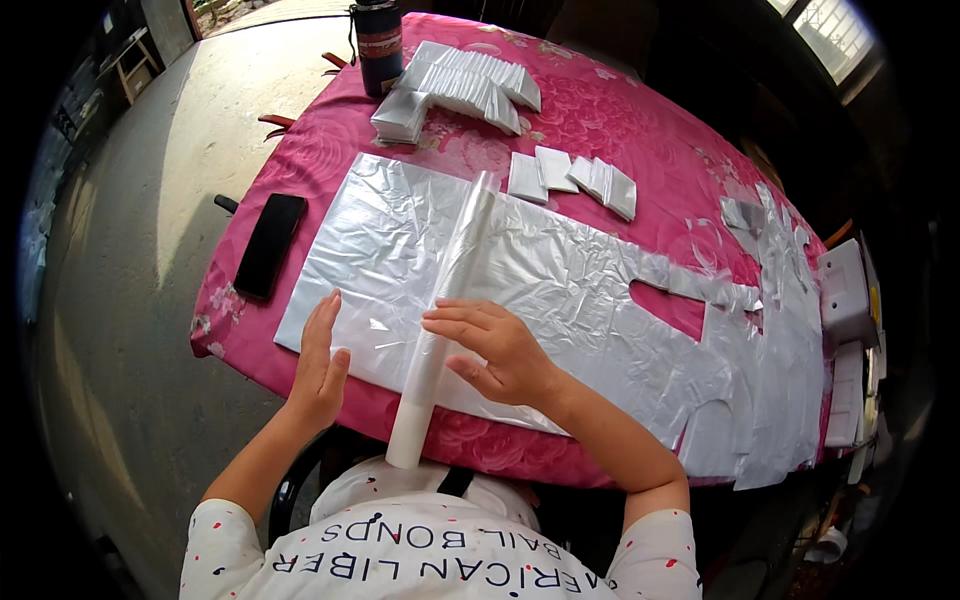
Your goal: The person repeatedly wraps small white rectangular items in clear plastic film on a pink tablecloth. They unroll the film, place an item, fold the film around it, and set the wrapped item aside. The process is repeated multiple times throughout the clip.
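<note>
A stack of thin white plastic bags (560, 270) lies flat across the table, its cut-out handle ends fanned out at the right. Over its left part rests a white tube (413, 395), tilted slightly and reaching past the near table edge; translucent film seems to cover its upper length. My left hand (320, 370) is held edge-on at the stack's left side, with fingers extended and nothing in it. Just right of the tube, my right hand (500, 355) has its fingers stretched out, the tips at or just over the tube. Whether they touch it I cannot tell.
Folded white bag packets (460, 85) stand in rows at the far left, beside a dark bottle (379, 50). A few more folded packets (572, 180) lie behind the stack. A black phone (270, 246) is near the left edge of the pink tablecloth (470, 447). White boxes (846, 290) stand at the right.
</note>
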Demonstrator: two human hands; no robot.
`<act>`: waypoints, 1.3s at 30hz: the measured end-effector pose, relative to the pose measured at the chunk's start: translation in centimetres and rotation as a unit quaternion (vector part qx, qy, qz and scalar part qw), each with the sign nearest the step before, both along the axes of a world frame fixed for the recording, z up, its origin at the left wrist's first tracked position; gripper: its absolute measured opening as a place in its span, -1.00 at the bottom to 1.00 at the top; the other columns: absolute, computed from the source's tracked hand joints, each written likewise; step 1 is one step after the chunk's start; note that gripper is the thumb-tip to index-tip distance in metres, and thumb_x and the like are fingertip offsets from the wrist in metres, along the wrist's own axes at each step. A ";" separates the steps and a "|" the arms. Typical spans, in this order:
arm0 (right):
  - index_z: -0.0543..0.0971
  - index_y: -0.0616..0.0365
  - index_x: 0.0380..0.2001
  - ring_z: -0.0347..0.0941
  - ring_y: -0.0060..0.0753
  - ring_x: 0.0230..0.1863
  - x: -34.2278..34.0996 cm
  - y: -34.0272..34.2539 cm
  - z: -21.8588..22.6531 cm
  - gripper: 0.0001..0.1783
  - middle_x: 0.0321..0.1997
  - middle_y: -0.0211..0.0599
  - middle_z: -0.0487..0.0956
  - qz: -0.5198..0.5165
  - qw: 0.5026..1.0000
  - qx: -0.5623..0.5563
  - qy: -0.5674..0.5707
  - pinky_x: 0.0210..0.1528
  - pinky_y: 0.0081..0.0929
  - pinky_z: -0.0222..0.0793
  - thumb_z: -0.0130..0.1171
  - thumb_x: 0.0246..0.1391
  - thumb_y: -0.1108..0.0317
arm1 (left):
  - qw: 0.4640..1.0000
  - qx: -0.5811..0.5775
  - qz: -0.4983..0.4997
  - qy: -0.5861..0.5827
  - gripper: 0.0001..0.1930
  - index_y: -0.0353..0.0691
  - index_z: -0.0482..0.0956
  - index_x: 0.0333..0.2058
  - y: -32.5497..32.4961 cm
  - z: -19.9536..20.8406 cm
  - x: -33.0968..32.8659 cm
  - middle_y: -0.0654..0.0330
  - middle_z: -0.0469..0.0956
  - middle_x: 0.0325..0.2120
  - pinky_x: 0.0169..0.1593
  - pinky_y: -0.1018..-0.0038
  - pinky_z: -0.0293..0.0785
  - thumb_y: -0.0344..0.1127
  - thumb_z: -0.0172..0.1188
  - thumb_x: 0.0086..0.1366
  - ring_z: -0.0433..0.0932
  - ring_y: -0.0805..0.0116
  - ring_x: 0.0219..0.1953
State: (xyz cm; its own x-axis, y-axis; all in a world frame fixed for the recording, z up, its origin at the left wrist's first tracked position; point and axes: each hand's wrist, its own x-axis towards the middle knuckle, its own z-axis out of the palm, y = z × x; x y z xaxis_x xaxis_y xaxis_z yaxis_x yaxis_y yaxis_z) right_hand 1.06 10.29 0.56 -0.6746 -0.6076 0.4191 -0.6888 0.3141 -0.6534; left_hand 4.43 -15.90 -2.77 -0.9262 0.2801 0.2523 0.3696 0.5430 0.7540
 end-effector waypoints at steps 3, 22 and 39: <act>0.46 0.13 -0.02 0.19 -0.13 0.22 -3.3 -0.8 -2.8 -0.52 0.09 -0.22 0.42 -0.059 0.992 0.099 0.057 0.24 -0.20 0.02 0.00 0.09 0.04 | 0.995 0.059 0.009 -0.081 -0.44 -0.34 0.06 0.20 -1.9 0.3 2.6 -0.03 0.04 0.23 0.27 0.26 -0.09 -0.10 -0.19 0.33 0.00 0.04 0.28; -0.06 0.29 0.21 0.14 0.04 0.21 -6.9 -19.4 -6.3 -0.18 0.13 0.28 0.21 -0.315 0.888 -0.253 -0.220 0.20 -0.25 0.06 0.10 -0.07 0.41 | 0.835 0.334 0.062 -0.433 -0.30 -0.40 0.19 0.09 -4.2 0.6 5.8 0.02 0.47 -0.21 -0.25 0.44 0.48 -0.32 0.30 -0.01 0.52 0.33 -0.34; 0.17 0.26 -0.04 0.43 -0.48 -0.36 -1.7 -6.3 1.2 -0.43 -0.36 -0.28 0.40 -0.055 0.658 -0.580 -0.478 -0.28 -0.47 0.45 0.21 -0.07 0.35 | 0.667 0.454 -0.177 -0.563 -0.36 -0.35 0.43 -0.10 2.4 1.1 4.1 0.15 0.53 -0.36 -0.29 0.48 0.48 0.05 0.33 -0.02 0.51 0.44 -0.39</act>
State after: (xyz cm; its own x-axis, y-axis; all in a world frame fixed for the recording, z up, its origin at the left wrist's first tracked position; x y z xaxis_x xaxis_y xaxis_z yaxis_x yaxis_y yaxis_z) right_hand -0.67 3.95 1.72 -0.9799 -0.1780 -0.0900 0.1952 -0.7636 -0.6154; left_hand 8.52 -13.50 -1.71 -0.5883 0.7370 -0.3327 -0.7249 -0.2984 0.6209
